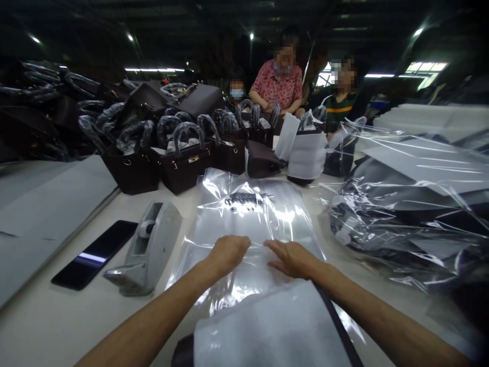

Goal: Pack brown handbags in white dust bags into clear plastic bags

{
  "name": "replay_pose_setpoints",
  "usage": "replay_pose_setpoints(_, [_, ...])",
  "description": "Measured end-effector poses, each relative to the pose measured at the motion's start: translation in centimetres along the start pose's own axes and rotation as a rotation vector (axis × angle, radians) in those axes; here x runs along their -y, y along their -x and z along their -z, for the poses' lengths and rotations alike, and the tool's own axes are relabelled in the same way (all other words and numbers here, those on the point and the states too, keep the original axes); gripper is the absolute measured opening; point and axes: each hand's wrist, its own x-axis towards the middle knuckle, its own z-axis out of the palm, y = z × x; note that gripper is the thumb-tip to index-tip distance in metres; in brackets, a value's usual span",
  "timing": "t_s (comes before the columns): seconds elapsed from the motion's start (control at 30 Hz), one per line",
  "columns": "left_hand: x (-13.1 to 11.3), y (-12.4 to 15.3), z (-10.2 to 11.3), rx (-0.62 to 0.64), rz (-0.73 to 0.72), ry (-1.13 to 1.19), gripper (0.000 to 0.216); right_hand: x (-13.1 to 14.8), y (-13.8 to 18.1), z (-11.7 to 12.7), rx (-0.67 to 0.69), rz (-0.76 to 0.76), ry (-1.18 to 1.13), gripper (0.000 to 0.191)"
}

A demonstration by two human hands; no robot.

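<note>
Several clear plastic bags [244,221] with dark print lie stacked flat in front of me. My left hand [229,253] is closed, its fingertips pinching the film of the top plastic bag. Just to its right, my right hand [292,258] touches the same film with its fingers stretched out and apart. Below both hands, close to my body, lies a dark handbag [184,351] wrapped in a white foam sheet [267,331]. The sheet covers most of the handbag.
A grey tape dispenser [153,250] and a black phone [95,255] lie at left, beside white sheets [49,204]. Dark handbags [187,163] with plastic-wrapped handles line the back. Plastic-covered goods [412,204] are heaped at right. Co-workers [277,84] are across the table.
</note>
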Motion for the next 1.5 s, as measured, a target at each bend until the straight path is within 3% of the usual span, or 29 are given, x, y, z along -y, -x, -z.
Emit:
replay_pose_setpoints(0.07, [0.3,0.3,0.5,0.013,-0.062,0.036,0.039,-0.1,0.2,0.3,-0.058,-0.012,-0.059,0.026])
replay_pose_setpoints(0.13, [0.1,0.7,0.7,0.014,-0.121,0.062,0.036,-0.2,0.1,0.7,-0.123,-0.031,-0.164,0.029])
replay_pose_setpoints(0.23, [-0.6,1.1,0.5,-0.031,-0.155,0.118,0.047,-0.5,-0.4,1.3,-0.161,-0.075,-0.294,0.028])
replay_pose_setpoints(0.3, [-0.9,1.0,0.2,-0.048,-0.148,0.178,0.031,-0.6,-0.7,1.2,-0.164,-0.116,-0.334,0.025])
replay_pose_setpoints(0.4, [-0.6,0.5,0.0,-0.034,-0.113,0.288,0.035,-0.5,-1.0,0.4,-0.193,-0.187,-0.373,0.020])
replay_pose_setpoints(0.53, [0.0,-0.2,-0.2,-0.046,-0.011,0.470,0.021,-0.2,-0.7,-0.8,-0.199,-0.204,-0.358,0.019])
replay_pose_setpoints(0.6, [0.2,-0.6,-0.4,-0.098,0.056,0.549,0.015,-0.2,-0.4,-0.9,-0.223,-0.115,-0.277,0.017])
replay_pose_setpoints(0.7, [0.1,-1.1,-0.8,-0.179,0.115,0.645,0.016,-0.1,-0.1,-0.6,-0.401,0.260,0.125,0.039])
replay_pose_setpoints(0.77, [-0.1,-1.5,-0.7,-0.191,0.111,0.688,0.017,-0.1,-0.1,-0.4,-0.529,0.459,0.403,0.030])
replay_pose_setpoints(0.87, [-0.4,-1.8,0.0,-0.192,0.074,0.720,0.016,-0.2,-0.3,-0.4,-0.614,0.527,0.518,0.020])
replay_pose_setpoints(1.03, [-0.9,-2.2,2.4,-0.229,0.044,0.770,0.020,-0.2,0.5,0.5,-0.604,0.675,0.494,0.018])
replay_pose_setpoints(1.17, [-1.3,-2.4,2.8,-0.247,0.050,0.819,0.015,0.2,0.0,2.1,-0.589,0.549,0.521,0.027])
replay_pose_setpoints(1.3, [-1.3,-2.2,1.7,-0.257,0.128,0.904,0.022,0.4,-1.5,1.8,-0.539,0.411,0.537,0.015])
replay_pose_setpoints(1.4, [-1.0,-2.0,0.9,-0.224,0.174,0.958,0.025,0.4,-2.0,1.3,-0.588,0.365,0.507,0.012])
replay_pose_setpoints(1.5, [-0.7,-1.6,0.5,-0.149,0.197,0.996,0.021,0.3,-2.1,1.4,-0.596,0.313,0.480,0.022])
